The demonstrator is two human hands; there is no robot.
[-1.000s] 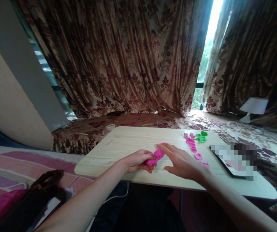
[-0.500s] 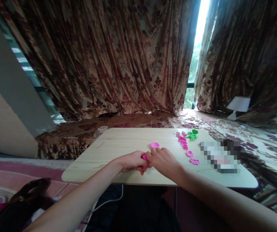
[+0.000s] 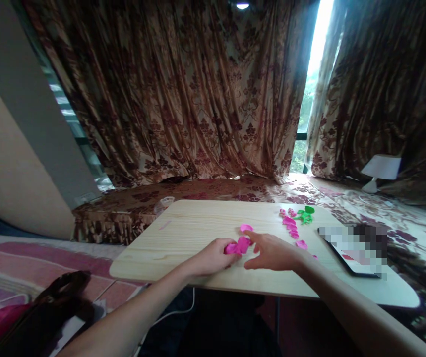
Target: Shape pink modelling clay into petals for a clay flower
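Note:
Just above the near part of the table, my left hand [image 3: 214,254] is closed around a bunch of pink petals [image 3: 241,245], which stick out past the fingertips. My right hand [image 3: 272,252] is to the right of the bunch, thumb and fingers apart, with nothing visible in it. A single round pink petal [image 3: 246,228] lies on the table beyond its fingertips. More pink petals [image 3: 290,225] lie in a row to the right, partly overlapping. At the far end of that row are small speckled pink pieces [image 3: 282,212] and green leaf pieces [image 3: 305,216].
Everything rests on a light wooden table [image 3: 153,255]. A blurred-out flat device [image 3: 354,258] is at the right side. A clear plastic container [image 3: 164,204] sits past the far left corner, and a white lamp [image 3: 382,167] stands on the patterned ledge.
My right hand has moved off the bunch to the right and its fingers have spread. The pink petals in my left hand are now uncovered. The view has shifted slightly.

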